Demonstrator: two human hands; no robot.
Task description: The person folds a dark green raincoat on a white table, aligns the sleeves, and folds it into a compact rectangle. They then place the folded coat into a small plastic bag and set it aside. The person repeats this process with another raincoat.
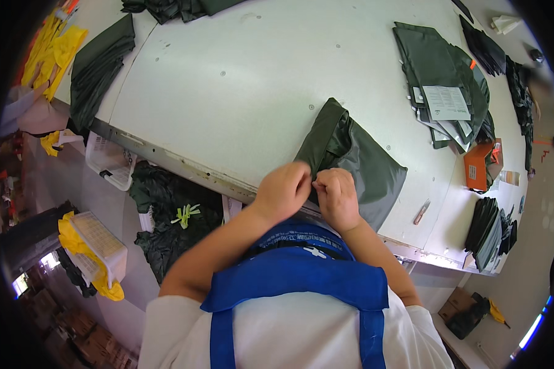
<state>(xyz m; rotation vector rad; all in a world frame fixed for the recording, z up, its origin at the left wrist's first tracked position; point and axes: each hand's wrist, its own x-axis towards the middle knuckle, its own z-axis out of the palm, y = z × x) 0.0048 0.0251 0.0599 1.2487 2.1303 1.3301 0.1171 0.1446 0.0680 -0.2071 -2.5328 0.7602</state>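
Note:
A folded dark green fabric piece (pixel 357 157) lies on the white table (pixel 246 86) near its front edge. My left hand (pixel 282 190) and my right hand (pixel 337 195) are side by side at the piece's near corner, fingers curled and pinching its edge between them. Both forearms come up from below, over a blue apron (pixel 295 273).
A stack of dark green pieces topped by a white paper sheet (pixel 446 101) lies at the far right. An orange box (pixel 479 166) and more dark fabric (pixel 489 224) sit by the right edge. Dark fabric (pixel 98 64) drapes the left corner. White baskets (pixel 111 161) stand on the floor.

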